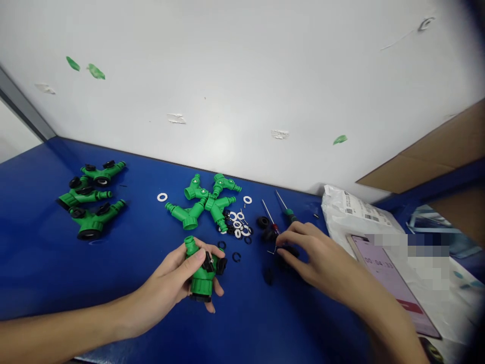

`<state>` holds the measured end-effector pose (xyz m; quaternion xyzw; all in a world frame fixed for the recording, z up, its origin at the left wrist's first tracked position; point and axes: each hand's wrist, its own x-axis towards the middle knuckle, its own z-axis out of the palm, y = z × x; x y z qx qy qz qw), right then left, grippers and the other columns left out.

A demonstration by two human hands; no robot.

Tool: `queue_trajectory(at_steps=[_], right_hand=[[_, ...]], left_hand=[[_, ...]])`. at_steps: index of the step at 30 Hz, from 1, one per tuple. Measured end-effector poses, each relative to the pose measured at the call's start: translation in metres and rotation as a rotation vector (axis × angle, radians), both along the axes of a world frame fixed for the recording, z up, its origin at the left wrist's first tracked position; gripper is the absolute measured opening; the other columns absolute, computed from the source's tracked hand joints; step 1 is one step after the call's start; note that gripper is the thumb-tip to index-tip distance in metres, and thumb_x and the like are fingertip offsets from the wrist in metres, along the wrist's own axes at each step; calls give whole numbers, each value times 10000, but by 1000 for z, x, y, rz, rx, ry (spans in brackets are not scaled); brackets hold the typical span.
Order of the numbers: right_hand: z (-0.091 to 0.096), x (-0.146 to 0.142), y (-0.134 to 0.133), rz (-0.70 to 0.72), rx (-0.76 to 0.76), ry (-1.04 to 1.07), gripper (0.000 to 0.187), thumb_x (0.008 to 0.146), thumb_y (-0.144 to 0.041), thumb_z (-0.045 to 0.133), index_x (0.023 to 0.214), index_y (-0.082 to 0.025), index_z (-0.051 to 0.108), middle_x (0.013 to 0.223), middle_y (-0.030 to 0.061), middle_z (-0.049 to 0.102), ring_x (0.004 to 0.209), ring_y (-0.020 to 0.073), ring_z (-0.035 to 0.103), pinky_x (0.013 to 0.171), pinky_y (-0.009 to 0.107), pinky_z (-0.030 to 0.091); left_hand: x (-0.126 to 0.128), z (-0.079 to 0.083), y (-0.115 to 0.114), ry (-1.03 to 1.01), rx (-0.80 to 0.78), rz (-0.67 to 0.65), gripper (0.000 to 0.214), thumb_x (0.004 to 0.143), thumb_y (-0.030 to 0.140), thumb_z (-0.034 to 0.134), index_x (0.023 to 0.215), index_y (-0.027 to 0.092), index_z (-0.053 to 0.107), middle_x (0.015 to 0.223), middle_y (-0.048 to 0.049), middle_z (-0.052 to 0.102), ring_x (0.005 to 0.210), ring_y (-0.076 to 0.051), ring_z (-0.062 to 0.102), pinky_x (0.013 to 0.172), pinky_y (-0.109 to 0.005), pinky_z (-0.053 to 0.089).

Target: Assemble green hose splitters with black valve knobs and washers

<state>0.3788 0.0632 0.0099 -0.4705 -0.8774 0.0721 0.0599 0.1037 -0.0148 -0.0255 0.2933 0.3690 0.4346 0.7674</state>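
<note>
My left hand (pixel 182 273) is closed around a green Y-shaped hose splitter (pixel 202 278) with black valve knobs, its wide black-rimmed end pointing towards me. The thumb presses near one knob (pixel 208 262). Over to the right, my right hand (pixel 303 250) reaches down to the table with thumb and index finger pinched nearly together. Thin, pale metal bits (pixel 272 251) lie right at those fingertips; whether one is gripped I cannot tell. Black knobs (pixel 269 234) sit beside and partly under this hand. Another black piece (pixel 268 276) lies just below it.
Several green splitter bodies (pixel 189 215) lie at the back middle, next to white and black washers (pixel 237 224) and small screws. Splitters with black knobs (pixel 93 222) stand at left. Two screwdrivers (pixel 270 212), a white plastic bag (pixel 352 207) and a phone (pixel 394 283) are at right.
</note>
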Motion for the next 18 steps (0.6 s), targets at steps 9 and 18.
queue_trajectory(at_steps=[9, 18], right_hand=[[-14, -20, -4, -41, 34, -244, 212, 888, -74, 523, 754, -170, 657, 832, 91, 638, 777, 254, 609, 688, 367, 467], [7, -28, -14, -1, -135, 209, 146, 977, -210, 478, 881, -215, 588, 766, 0, 642, 635, 152, 588, 583, 261, 459]], left_hand=[[0, 2, -1, 30, 5, -19, 246, 985, 403, 492, 1049, 195, 608, 1228, -87, 558, 832, -218, 677, 650, -373, 572], [0, 1, 0, -5, -4, -10, 233, 987, 386, 489, 1032, 199, 619, 1141, -81, 597, 820, -229, 680, 641, -377, 566]])
